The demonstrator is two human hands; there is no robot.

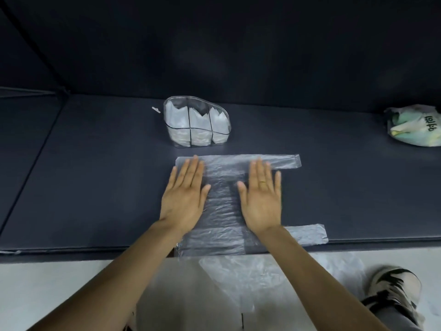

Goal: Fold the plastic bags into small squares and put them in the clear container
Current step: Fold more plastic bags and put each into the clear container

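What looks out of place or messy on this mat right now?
A small white scrap lies loose on the mat left of the clear container. The plastic bag under the left hand and right hand overhangs the mat's near edge.

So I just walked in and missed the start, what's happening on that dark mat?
A person is flattening a clear plastic bag on the dark mat, the left hand and right hand pressing it with straight fingers. Its two handle strips stick out to the right; no fold into a small square shows yet. Behind it, the clear container already holds folded bags. A bunched bag lies far right.
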